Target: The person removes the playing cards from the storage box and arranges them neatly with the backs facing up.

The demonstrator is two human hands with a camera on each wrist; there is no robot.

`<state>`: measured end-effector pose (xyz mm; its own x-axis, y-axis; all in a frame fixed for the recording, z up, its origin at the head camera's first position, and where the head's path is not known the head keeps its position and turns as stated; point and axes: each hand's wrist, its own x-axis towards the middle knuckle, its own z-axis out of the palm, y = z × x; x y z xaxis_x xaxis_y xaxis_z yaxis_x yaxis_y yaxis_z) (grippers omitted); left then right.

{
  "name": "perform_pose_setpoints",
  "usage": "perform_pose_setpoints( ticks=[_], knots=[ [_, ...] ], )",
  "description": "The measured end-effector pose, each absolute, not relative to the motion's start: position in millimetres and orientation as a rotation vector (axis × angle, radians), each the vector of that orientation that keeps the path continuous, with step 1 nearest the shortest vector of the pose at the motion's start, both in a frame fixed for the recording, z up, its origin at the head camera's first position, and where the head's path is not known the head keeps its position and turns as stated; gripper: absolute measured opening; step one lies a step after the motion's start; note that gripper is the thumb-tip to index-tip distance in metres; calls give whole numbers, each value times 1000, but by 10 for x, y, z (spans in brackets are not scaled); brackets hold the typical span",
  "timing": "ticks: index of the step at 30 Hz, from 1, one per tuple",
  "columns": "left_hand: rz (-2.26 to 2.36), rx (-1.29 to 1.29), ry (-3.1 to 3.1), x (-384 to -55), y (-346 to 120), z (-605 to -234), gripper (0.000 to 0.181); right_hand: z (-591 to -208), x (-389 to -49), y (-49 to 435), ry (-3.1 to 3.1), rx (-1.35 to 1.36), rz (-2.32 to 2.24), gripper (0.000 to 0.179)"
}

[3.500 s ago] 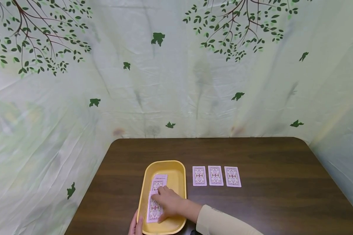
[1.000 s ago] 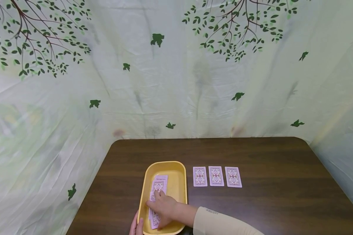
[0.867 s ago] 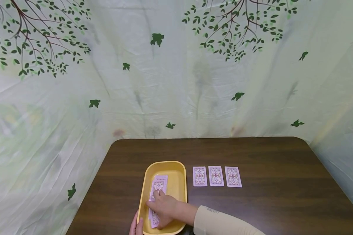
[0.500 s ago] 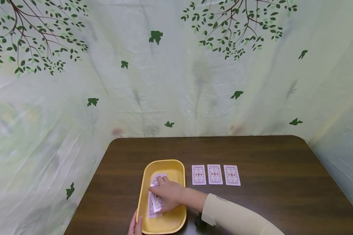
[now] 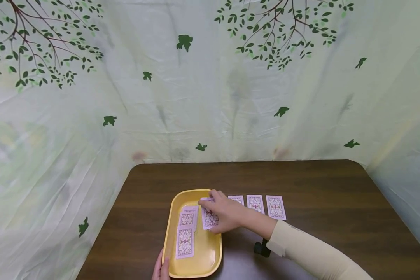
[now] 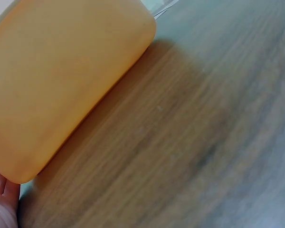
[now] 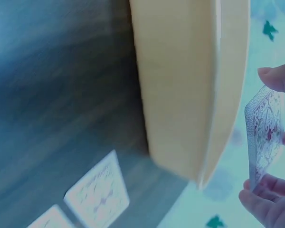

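My right hand (image 5: 227, 214) holds a purple-patterned playing card (image 5: 209, 221) over the right rim of a yellow tray (image 5: 206, 256). In the right wrist view, thumb and fingers pinch this card (image 7: 267, 133) by opposite edges, its patterned back showing. Two overlapping stacks or cards lie in the tray, the nearer card (image 5: 185, 243) partly covering the farther one (image 5: 188, 217). At the tray's near left side, my left hand (image 5: 160, 268) grips the wall; most of it falls outside the head view. The left wrist view catches its fingers (image 6: 7, 190) at the tray's corner.
On the brown table (image 5: 318, 182), right of the tray, three cards lie face down in a row: a left one (image 5: 236, 199) partly behind my right arm, a middle one (image 5: 255, 204) and a right one (image 5: 275, 208). A patterned cloth (image 5: 210, 97) hangs behind.
My right hand has lifted a card from the pile in the tray and moved right and away from me to the tray's right rim. The left hand stays on the tray.
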<state>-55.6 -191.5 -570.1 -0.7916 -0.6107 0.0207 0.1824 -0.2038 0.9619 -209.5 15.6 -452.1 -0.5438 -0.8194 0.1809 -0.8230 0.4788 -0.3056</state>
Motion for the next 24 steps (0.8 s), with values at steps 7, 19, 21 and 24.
perform_pose_setpoints(
  ticks=[7, 19, 21, 24],
  knots=[
    [-1963, 501, -1605, -580, -1896, -5699, 36, -4547, -2170, 707, -2625, 1382, 626, 76],
    [-1957, 521, -1614, -584, -1900, -5687, 37, -4744, -2265, 1478, -2830, 1194, 619, 81],
    [-1955, 534, -1619, -582, -1898, -5682, 37, -4787, -2271, 1572, -2862, 1171, 627, 80],
    [-1955, 554, -1627, -575, -1903, -5684, 35, -4860, -2267, 1717, -2910, 1140, 621, 79]
  ],
)
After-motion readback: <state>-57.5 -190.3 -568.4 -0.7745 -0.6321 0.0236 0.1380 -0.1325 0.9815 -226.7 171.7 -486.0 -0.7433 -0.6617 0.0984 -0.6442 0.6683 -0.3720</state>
